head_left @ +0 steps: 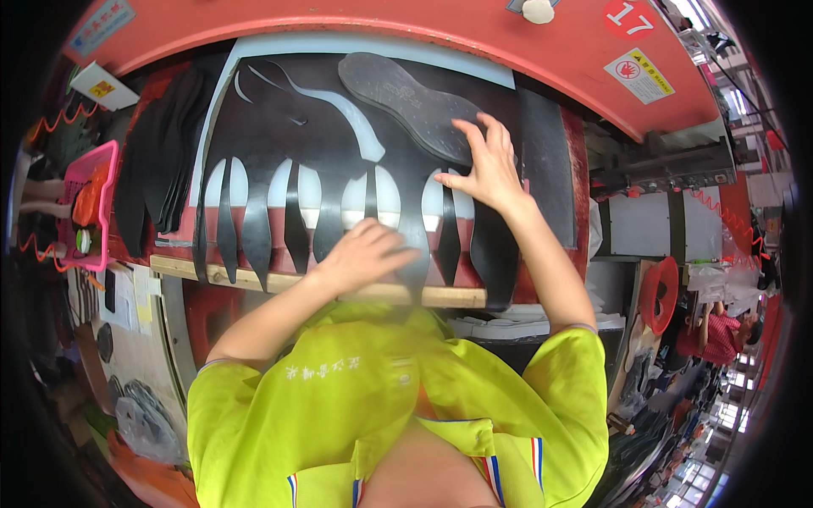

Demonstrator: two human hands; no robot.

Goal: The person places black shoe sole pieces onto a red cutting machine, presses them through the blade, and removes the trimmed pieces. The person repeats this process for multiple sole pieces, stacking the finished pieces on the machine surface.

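Observation:
A dark sole-shaped plate [398, 95] lies on a black sheet [246, 127] under a red machine. My right hand [491, 165] is at its near right end, fingers spread and bent, thumb apart below the edge; whether the fingertips touch it I cannot tell. My left hand [364, 256] is over the near edge of the sheet, close to its hanging black strips [412, 229]. Motion blurs its fingers, so its grip does not show. Curved cut-outs in the sheet reveal a pale blue board [356, 127] underneath.
The red machine beam [356, 21] spans the far side. A stack of black pieces [165, 152] lies at the left, beyond it a pink basket [113, 207]. A wooden strip [449, 296] edges the near side. Another person [720, 334] is far off at right.

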